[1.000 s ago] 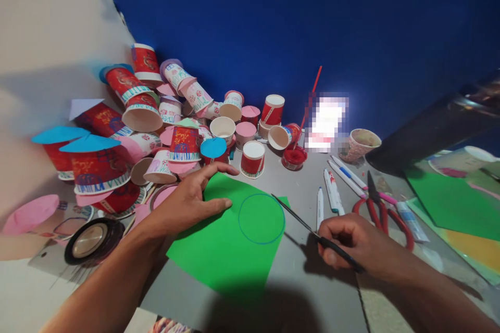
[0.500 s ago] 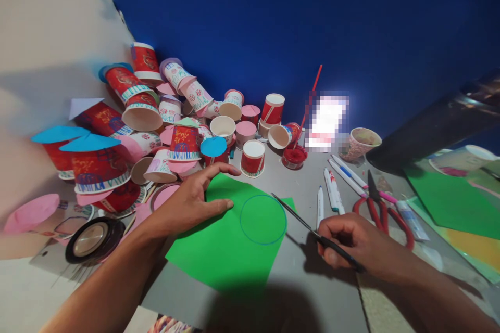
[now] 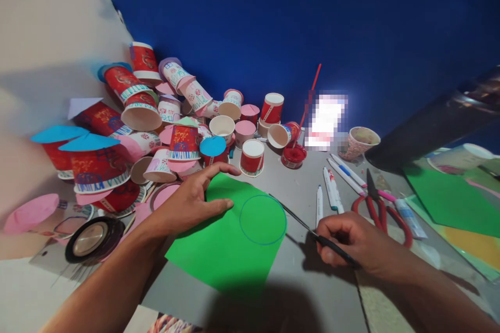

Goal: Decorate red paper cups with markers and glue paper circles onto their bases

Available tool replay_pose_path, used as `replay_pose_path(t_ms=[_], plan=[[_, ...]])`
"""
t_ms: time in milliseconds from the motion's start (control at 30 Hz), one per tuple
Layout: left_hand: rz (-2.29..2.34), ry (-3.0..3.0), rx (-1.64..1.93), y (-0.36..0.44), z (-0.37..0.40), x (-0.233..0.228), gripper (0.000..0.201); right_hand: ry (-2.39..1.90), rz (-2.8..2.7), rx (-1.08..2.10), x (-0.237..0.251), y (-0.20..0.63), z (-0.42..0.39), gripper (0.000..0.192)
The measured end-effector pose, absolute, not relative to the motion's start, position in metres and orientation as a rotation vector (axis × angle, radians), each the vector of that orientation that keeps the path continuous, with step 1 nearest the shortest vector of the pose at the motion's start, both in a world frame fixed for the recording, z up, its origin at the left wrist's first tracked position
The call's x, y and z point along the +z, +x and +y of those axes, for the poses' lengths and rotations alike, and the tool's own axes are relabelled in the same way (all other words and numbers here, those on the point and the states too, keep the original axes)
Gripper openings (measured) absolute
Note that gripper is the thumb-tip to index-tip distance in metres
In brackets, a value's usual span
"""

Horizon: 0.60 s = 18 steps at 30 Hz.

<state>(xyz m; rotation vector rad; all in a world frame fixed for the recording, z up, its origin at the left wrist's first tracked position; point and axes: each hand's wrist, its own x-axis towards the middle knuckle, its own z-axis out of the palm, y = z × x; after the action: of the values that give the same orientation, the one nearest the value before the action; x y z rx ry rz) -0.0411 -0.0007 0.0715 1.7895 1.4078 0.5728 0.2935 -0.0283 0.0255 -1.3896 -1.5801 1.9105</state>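
Note:
A green sheet of paper (image 3: 219, 250) with a blue circle drawn on its right part is gripped at its left edge by my left hand (image 3: 199, 195), thumb lying on top. My right hand (image 3: 346, 242) is closed around the handles of dark scissors (image 3: 295, 217). The blades point up and left, their tips at the upper right of the circle by the sheet's edge. In this view the blades look almost closed. Below the paper lies the grey tabletop (image 3: 300, 265).
Decorated paper cups (image 3: 99, 169) are heaped at the left. A lit phone (image 3: 324, 122) leans by the blue wall, near a red paint jar (image 3: 294, 156). Markers (image 3: 332, 190), red-handled pliers (image 3: 377, 203) and a glue tube (image 3: 410, 218) lie right; more green paper (image 3: 457, 197) lies beyond.
The green corner that showed to the right of the scissor blades is no longer visible. The scissors and my right hand have shifted very slightly left. My left hand stays in place.

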Motion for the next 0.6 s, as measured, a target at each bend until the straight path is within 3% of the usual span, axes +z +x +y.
replay_pose_path(t_ms=[233, 400, 600], plan=[[1.394, 1.821, 0.600, -0.042, 0.000, 0.070, 0.050, -1.393, -1.453, 1.807, 0.015, 0.296, -0.027, 0.044], [1.352, 1.823, 0.609, -0.038, 0.000, 0.069, 0.048, -1.187, -1.276, 1.885, 0.010, 0.294, -0.024, 0.068], [1.309, 1.785, 0.570, -0.029, -0.003, 0.066, 0.050, -1.208, -1.249, 1.760, 0.012, 0.277, -0.029, 0.056]])
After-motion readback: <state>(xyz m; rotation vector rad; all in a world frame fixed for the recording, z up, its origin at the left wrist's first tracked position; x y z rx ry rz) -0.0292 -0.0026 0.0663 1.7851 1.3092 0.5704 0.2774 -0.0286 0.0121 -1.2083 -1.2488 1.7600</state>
